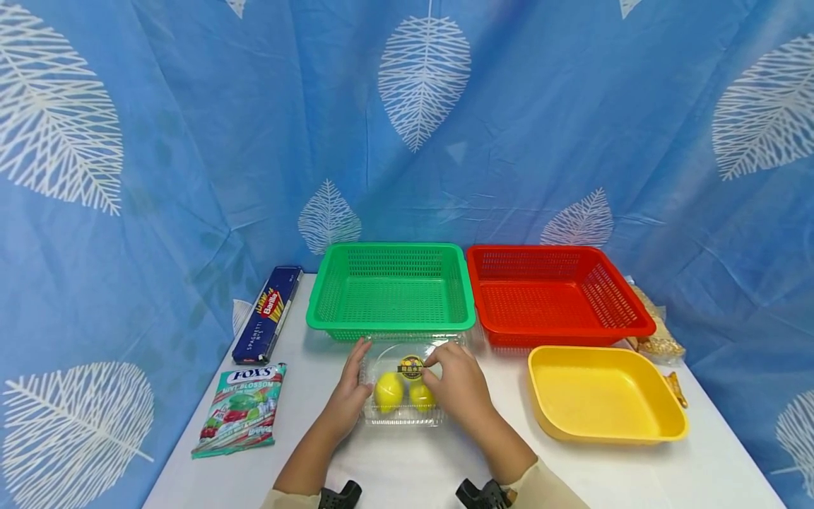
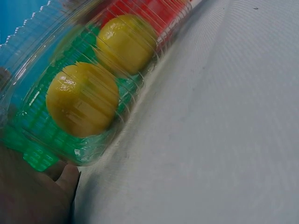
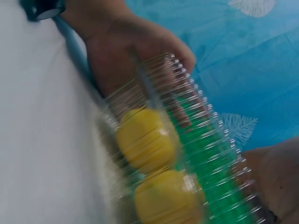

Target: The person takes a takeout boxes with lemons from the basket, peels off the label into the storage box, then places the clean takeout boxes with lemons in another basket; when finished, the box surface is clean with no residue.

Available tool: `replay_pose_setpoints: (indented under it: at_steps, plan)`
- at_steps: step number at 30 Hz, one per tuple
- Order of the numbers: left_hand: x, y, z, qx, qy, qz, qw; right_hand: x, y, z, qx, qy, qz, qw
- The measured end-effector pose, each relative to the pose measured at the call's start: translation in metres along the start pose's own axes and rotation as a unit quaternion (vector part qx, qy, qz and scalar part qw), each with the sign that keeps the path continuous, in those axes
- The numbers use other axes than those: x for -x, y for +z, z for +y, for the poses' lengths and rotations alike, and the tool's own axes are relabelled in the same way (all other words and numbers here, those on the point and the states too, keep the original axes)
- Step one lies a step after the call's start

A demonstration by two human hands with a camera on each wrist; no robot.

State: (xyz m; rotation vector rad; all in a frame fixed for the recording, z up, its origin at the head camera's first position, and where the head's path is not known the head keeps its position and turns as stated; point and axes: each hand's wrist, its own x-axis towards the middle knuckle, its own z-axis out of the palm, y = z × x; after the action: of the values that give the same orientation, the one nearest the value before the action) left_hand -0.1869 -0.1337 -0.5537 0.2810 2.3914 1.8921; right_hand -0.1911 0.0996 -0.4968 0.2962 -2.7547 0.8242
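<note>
A clear plastic fruit box (image 1: 402, 417) with a dark and gold label sits on the table in front of the green basket. Inside it are two round yellow fruits (image 1: 389, 392), seen through the ribbed wall in both wrist views. My left hand (image 1: 346, 392) lies along the box's left side, fingers straight, thumb (image 2: 70, 179) by its near corner. Over the box's right end, my right hand (image 1: 461, 382) grips with curled fingers, thumb and forefinger close together above the lid. Part of the right hand (image 3: 275, 175) shows at the right wrist view's edge.
Behind the box stand a green basket (image 1: 391, 326) and a red basket (image 1: 566, 332); a yellow tub (image 1: 607, 435) is at the right. Left lie a blue spaghetti box (image 1: 267, 314) and a candy bag (image 1: 242, 410). A bag of grains (image 1: 661, 343) lies beyond the red basket.
</note>
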Motion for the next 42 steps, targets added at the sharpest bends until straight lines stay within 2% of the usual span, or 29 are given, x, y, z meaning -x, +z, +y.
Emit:
replay_pose_setpoints:
  at_steps: [6, 11, 16, 29, 42]
  plan:
    - [-0.0006, -0.0002, -0.0013, 0.0, 0.005, 0.003, 1.0, -0.0039, -0.0002, -0.0031, -0.002, 0.013, -0.019, 1.0]
    - [-0.0003, -0.0005, -0.0006, 0.004, 0.01, 0.001, 0.9999, -0.0016, 0.0034, -0.0031, 0.028, 0.002, -0.006, 1.0]
    - [0.001, -0.0005, 0.001, 0.009, 0.002, 0.001, 1.0, 0.0007, 0.0047, -0.0029, 0.043, -0.013, 0.008, 0.999]
    - [0.0012, -0.0009, -0.0001, 0.008, 0.0, -0.002, 1.0, 0.0026, 0.0023, -0.0032, 0.001, -0.008, 0.004, 1.0]
    - [0.0002, -0.0006, -0.0031, 0.011, 0.003, -0.002, 0.9999, 0.0026, 0.0037, -0.0014, -0.006, -0.009, 0.011, 1.0]
